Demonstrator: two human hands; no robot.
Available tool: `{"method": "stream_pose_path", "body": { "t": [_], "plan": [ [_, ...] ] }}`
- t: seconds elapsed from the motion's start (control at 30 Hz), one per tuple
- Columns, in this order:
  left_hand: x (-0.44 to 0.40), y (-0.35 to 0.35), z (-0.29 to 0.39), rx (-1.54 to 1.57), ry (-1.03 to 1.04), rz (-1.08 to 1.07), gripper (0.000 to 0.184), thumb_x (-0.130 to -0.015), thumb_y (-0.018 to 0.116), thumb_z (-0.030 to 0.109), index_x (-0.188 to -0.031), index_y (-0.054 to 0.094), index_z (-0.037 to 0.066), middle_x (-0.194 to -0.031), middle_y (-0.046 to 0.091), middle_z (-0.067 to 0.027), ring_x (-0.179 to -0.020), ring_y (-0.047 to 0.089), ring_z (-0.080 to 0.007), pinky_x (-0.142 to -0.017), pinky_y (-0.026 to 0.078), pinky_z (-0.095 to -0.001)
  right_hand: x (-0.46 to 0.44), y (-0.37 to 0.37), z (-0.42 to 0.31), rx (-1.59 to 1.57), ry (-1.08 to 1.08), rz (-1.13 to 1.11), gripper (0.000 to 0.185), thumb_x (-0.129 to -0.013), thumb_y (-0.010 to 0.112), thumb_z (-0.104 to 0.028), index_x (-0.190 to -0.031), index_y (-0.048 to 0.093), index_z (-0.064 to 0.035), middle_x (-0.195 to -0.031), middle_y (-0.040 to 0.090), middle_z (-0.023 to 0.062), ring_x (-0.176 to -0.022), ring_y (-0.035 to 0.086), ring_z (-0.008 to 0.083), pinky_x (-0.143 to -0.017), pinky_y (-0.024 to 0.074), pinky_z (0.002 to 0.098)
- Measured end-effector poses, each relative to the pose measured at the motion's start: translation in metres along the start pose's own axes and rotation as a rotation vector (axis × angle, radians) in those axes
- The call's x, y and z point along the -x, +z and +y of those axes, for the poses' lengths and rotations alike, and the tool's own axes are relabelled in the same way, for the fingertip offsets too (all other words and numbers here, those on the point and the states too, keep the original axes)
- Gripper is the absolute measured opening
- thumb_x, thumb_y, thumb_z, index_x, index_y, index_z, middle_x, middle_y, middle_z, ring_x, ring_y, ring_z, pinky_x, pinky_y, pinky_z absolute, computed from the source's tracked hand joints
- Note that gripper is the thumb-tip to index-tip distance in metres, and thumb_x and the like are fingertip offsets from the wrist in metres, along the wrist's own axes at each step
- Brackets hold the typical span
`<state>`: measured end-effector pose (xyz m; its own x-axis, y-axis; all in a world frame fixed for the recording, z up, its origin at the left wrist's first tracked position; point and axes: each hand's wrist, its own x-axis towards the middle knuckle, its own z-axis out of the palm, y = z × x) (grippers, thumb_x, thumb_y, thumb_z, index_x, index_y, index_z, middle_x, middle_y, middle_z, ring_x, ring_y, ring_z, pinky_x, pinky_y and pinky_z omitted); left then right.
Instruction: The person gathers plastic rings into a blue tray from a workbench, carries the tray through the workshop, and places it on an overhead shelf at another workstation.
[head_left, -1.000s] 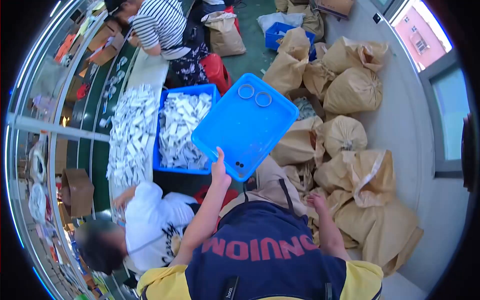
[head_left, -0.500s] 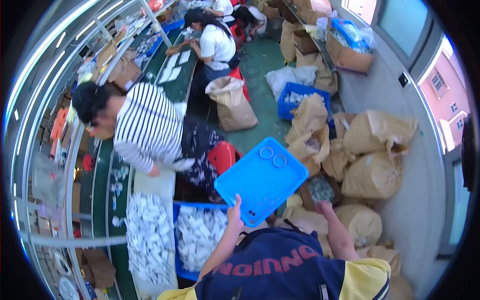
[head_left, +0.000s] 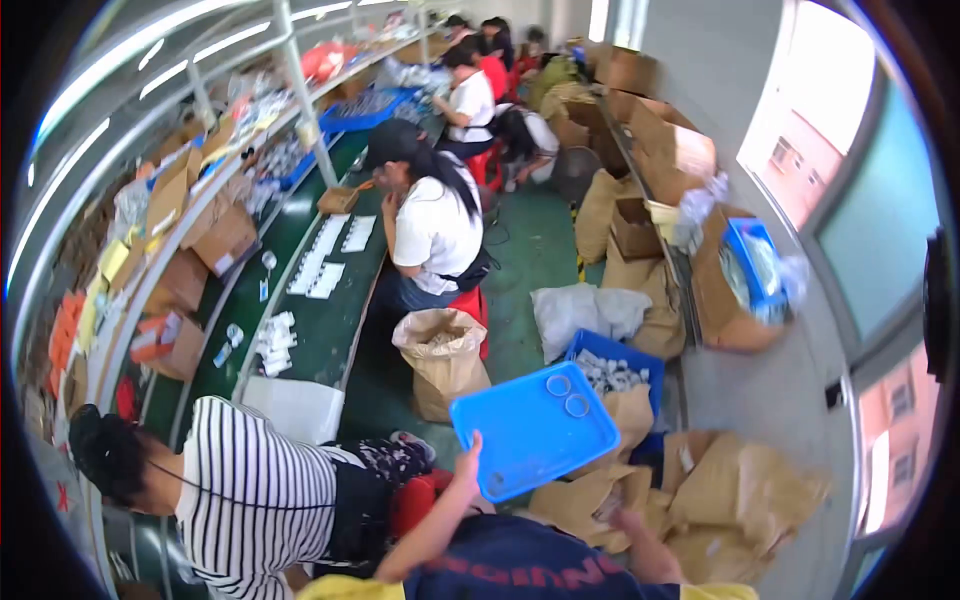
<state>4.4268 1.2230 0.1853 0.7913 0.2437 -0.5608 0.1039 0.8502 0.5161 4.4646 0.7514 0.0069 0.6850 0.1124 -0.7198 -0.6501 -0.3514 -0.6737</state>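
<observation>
My left hand point(head_left: 468, 463) grips the near left edge of a shallow blue plastic tray point(head_left: 535, 435), thumb over the rim. Two round ring-shaped pieces point(head_left: 567, 390) lie at the tray's far right corner, and the rest of its floor looks bare. My right hand point(head_left: 628, 522) hangs low to the right, over brown paper sacks point(head_left: 575, 510). Motion smears its fingers, so I cannot see whether it holds anything.
Ahead runs a green floor aisle point(head_left: 535, 260). An open paper sack point(head_left: 440, 375) and a blue bin of parts point(head_left: 612, 375) stand along it. A person in stripes point(head_left: 265, 490) sits at the left bench; others sit farther on. Boxes point(head_left: 735, 300) line the right wall.
My view has tipped up and moved forward along the aisle. The tray stays in my left hand. The striped person now appears lower left, and my right hand has blurred.
</observation>
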Motion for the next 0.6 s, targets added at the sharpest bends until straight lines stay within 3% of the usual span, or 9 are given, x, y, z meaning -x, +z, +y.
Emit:
{"method": "stream_pose_path", "body": {
  "t": [0.03, 0.07, 0.13, 0.2, 0.3, 0.43, 0.53, 0.57, 0.6],
  "plan": [
    [-0.019, 0.009, 0.004, 0.036, -0.003, 0.027, 0.069, -0.084, 0.065, 0.051, -0.128, 0.049, 0.000, -0.116, 0.060, -0.0121, -0.103, 0.058, -0.0222, -0.088, 0.047, -0.0414, 0.011, -0.009, 0.015, -0.113, 0.066, -0.177, 0.024, -0.088, 0.060, -0.023, -0.105, 0.060, -0.0069, -0.080, 0.061, 0.0030, -0.070, 0.060, 0.0165, -0.063, 0.0503, 0.0320],
    [-0.050, 0.025, 0.023, -0.136, -0.010, 0.075, 0.071, -0.083, 0.066, 0.053, -0.127, 0.050, 0.000, -0.115, 0.061, -0.0119, -0.103, 0.059, -0.0217, -0.088, 0.047, -0.0406, 0.025, -0.012, 0.016, -0.167, 0.090, -0.291, 0.024, -0.088, 0.059, -0.017, -0.110, 0.057, -0.0070, -0.080, 0.059, 0.0004, -0.070, 0.058, 0.0155, -0.062, 0.0489, 0.0312],
    [-0.104, 0.057, 0.067, -0.416, -0.013, 0.121, 0.071, -0.081, 0.066, 0.056, -0.125, 0.053, 0.001, -0.115, 0.061, -0.0111, -0.102, 0.060, -0.0210, -0.087, 0.048, -0.0389, 0.034, -0.006, -0.017, -0.070, -0.115, -0.299, 0.021, -0.089, 0.059, -0.022, -0.105, 0.060, -0.0076, -0.082, 0.061, 0.0029, -0.071, 0.057, 0.0145, -0.063, 0.0478, 0.0303],
    [-0.130, 0.111, 0.107, -0.411, -0.024, 0.117, 0.069, -0.081, 0.066, 0.053, -0.124, 0.053, 0.001, -0.115, 0.061, -0.0121, -0.101, 0.061, -0.0225, -0.086, 0.049, -0.0391, 0.010, -0.018, -0.005, 0.412, -0.181, -0.106, 0.028, -0.086, 0.063, -0.031, -0.103, 0.061, -0.0081, -0.083, 0.062, 0.0057, -0.076, 0.059, 0.0175, -0.068, 0.0484, 0.0311],
    [-0.202, 0.163, 0.140, -0.370, -0.086, 0.047, 0.066, -0.082, 0.067, 0.051, -0.123, 0.053, 0.000, -0.114, 0.061, -0.0134, -0.100, 0.062, -0.0243, -0.085, 0.050, -0.0410, 0.022, 0.026, -0.129, 0.541, -0.324, 0.092, 0.035, -0.084, 0.064, -0.037, -0.105, 0.061, -0.0086, -0.085, 0.063, 0.0078, -0.082, 0.061, 0.0214, -0.073, 0.0492, 0.0325],
    [-0.295, 0.204, 0.143, -0.290, -0.109, 0.031, 0.067, -0.083, 0.066, 0.049, -0.127, 0.049, 0.001, -0.117, 0.060, -0.0149, -0.104, 0.060, -0.0259, -0.087, 0.049, -0.0439, -0.130, -0.005, -0.189, 0.570, -0.386, -0.029, 0.029, -0.081, 0.064, -0.034, -0.098, 0.065, -0.0112, -0.086, 0.065, 0.0085, -0.082, 0.063, 0.0222, -0.072, 0.0495, 0.0357],
    [-0.367, 0.246, 0.150, -0.255, -0.098, 0.055, 0.067, -0.085, 0.065, 0.048, -0.131, 0.046, 0.002, -0.124, 0.057, -0.0146, -0.112, 0.056, -0.0289, -0.095, 0.044, -0.0475, -0.276, -0.061, -0.258, 0.560, -0.794, -0.270, 0.025, -0.079, 0.064, -0.033, -0.093, 0.068, -0.0131, -0.087, 0.066, 0.0091, -0.082, 0.064, 0.0229, -0.072, 0.0498, 0.0381],
    [-0.378, 0.250, 0.143, -0.221, -0.072, 0.054, 0.068, -0.085, 0.064, 0.047, -0.132, 0.043, 0.002, -0.129, 0.055, -0.0140, -0.116, 0.052, -0.0308, -0.100, 0.040, -0.0498, -0.317, -0.072, -0.284, 0.649, -0.928, -0.292, 0.023, -0.078, 0.063, -0.032, -0.092, 0.069, -0.0138, -0.087, 0.067, 0.0093, -0.082, 0.065, 0.0231, -0.072, 0.0499, 0.0389],
    [-0.397, 0.258, 0.147, -0.267, -0.101, 0.109, 0.068, -0.086, 0.062, 0.046, -0.134, 0.042, 0.003, -0.130, 0.053, -0.0138, -0.118, 0.052, -0.0303, -0.100, 0.040, -0.0493, -0.345, -0.057, -0.326, 1.090, -0.763, -0.033, 0.023, -0.079, 0.060, -0.033, -0.087, 0.067, -0.0128, -0.080, 0.067, 0.0097, -0.074, 0.065, 0.0259, -0.065, 0.0490, 0.0430]
  ]
}}
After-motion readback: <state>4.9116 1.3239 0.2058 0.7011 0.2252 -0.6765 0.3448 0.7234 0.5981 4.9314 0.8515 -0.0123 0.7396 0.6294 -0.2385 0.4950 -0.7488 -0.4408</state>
